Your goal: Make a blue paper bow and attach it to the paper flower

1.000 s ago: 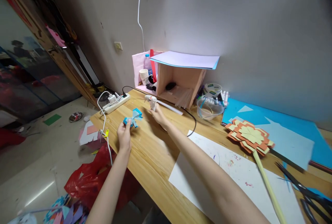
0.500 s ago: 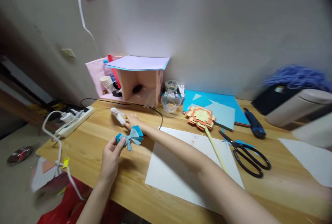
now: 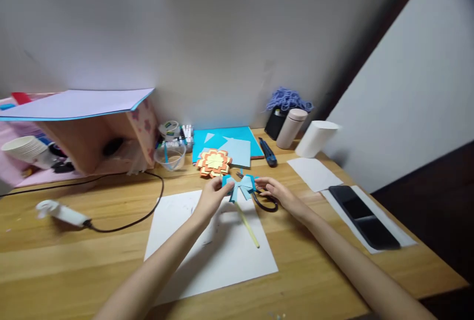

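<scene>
A blue paper bow [image 3: 241,185] with pale blue tails is raised over the white sheet [image 3: 218,260]. My left hand [image 3: 212,198] pinches its left loop between thumb and fingers. At the bow's right loop, the fingers of my right hand [image 3: 278,193] are closed on its edge. Just beyond and to the left lies an orange and cream paper flower [image 3: 214,162]; its pale yellow stem [image 3: 249,227] runs out below the bow. Black scissors [image 3: 267,206] lie behind the bow and my right hand, partly hidden.
A white glue gun [image 3: 65,213] with a black cord lies at the left. Behind stand an open box [image 3: 142,127] and a clear plastic tub [image 3: 170,157]. Blue sheets [image 3: 198,137], a utility knife [image 3: 267,152], a pale bottle [image 3: 292,128] and a phone [image 3: 365,216] are further right.
My right hand has let go of the glue gun, now lying on the table, and moved to the bow. My left hand has carried the bow rightward over the white sheet. The view has swung right.
</scene>
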`<state>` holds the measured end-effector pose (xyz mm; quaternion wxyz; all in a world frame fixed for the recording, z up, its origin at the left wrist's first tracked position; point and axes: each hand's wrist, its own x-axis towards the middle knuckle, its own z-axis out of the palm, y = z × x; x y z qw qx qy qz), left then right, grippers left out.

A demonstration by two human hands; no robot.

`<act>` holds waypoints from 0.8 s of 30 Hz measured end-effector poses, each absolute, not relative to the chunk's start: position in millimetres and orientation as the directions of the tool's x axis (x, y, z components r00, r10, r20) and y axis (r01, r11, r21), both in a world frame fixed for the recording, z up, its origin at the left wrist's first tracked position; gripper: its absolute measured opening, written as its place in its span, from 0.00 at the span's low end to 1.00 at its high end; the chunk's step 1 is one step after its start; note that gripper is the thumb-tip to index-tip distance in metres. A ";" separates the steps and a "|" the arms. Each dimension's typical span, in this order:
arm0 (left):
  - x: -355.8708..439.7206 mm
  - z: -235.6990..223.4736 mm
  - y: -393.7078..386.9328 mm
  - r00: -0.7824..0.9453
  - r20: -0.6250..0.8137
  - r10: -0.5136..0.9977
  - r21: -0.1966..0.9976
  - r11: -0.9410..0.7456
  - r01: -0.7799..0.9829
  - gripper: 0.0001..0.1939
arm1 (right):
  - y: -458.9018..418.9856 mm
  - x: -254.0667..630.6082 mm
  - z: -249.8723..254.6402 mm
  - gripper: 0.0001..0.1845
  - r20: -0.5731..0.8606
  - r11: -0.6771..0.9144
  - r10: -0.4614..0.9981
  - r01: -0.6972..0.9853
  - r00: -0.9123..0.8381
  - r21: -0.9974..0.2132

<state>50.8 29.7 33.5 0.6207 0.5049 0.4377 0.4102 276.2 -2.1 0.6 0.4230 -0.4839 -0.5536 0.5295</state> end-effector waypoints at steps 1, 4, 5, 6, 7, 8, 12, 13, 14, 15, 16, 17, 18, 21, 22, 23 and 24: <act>73.4 30.5 33.9 0.313 -0.144 0.939 0.982 0.174 -0.071 0.19 | -6.3 286.3 -1.0 0.27 -0.043 -0.037 0.987 0.044 -0.152 -0.998; 133.3 18.5 44.1 0.349 -0.182 0.919 0.978 0.206 -0.033 0.17 | -9.9 314.9 -7.0 0.25 -0.065 -0.069 0.997 -0.068 -0.052 -0.995; 150.3 13.9 47.1 0.352 -0.184 0.918 0.978 0.206 -0.024 0.17 | -8.3 325.0 -9.4 0.24 -0.078 -0.078 0.997 -0.103 0.003 -0.992; 166.0 9.2 50.0 0.357 -0.189 0.915 0.978 0.209 -0.017 0.16 | -5.7 335.4 -11.8 0.23 -0.090 -0.082 0.994 -0.135 0.055 -0.987; 180.4 4.4 52.9 0.360 -0.198 0.912 0.977 0.215 -0.006 0.14 | -2.2 345.7 -14.1 0.22 -0.108 -0.091 0.989 -0.160 0.101 -0.983; 193.5 -0.3 56.0 0.362 -0.210 0.908 0.975 0.222 0.010 0.14 | 1.8 355.8 -16.3 0.22 -0.133 -0.109 0.981 -0.168 0.138 -0.980; 231.9 -14.4 69.4 0.376 -0.235 0.896 0.972 0.213 0.101 0.13 | 19.8 387.3 -23.3 0.19 -0.183 -0.156 0.957 -0.132 0.226 -0.979; 236.3 -15.5 72.6 0.382 -0.242 0.892 0.969 0.205 0.135 0.14 | 24.4 392.4 -25.2 0.19 -0.186 -0.162 0.951 -0.116 0.246 -0.980; 237.7 -15.0 75.3 0.386 -0.247 0.889 0.966 0.193 0.173 0.15 | 28.8 396.5 -27.4 0.18 -0.188 -0.168 0.945 -0.096 0.267 -0.981; 235.7 -12.7 76.9 0.390 -0.250 0.886 0.961 0.177 0.214 0.16 | 33.2 399.6 -29.8 0.17 -0.188 -0.174 0.939 -0.073 0.289 -0.982; 230.0 -8.6 77.3 0.392 -0.246 0.886 0.955 0.153 0.253 0.16 | 37.5 401.8 -32.5 0.16 -0.185 -0.180 0.933 -0.046 0.309 -0.983; 220.8 -2.8 76.0 0.387 -0.234 0.892 0.948 0.122 0.293 0.16 | 41.6 403.4 -35.3 0.15 -0.180 -0.185 0.927 -0.015 0.329 -0.983; 208.3 4.3 72.8 0.382 -0.210 0.900 0.941 0.080 0.329 0.14 | 45.4 404.3 -38.1 0.14 -0.170 -0.188 0.922 0.019 0.348 -0.982; 159.3 27.0 54.0 0.319 -0.116 0.941 0.877 -0.054 0.478 0.11 | 54.2 404.1 -44.5 0.13 -0.121 -0.193 0.907 0.142 0.402 -0.971; 142.6 32.7 46.4 0.264 -0.081 0.961 0.694 -0.135 0.708 0.15 | 55.8 403.4 -45.2 0.12 -0.098 -0.194 0.901 0.190 0.422 -0.962; 127.2 36.4 39.3 0.182 -0.097 0.979 0.458 -0.118 0.881 0.19 | 56.5 402.5 -45.0 0.12 -0.070 -0.194 0.893 0.240 0.444 -0.951; 114.1 37.9 33.4 0.094 -0.131 0.987 0.259 -0.057 0.964 0.21 | 56.2 401.2 -43.9 0.12 -0.035 -0.191 0.883 0.293 0.467 -0.937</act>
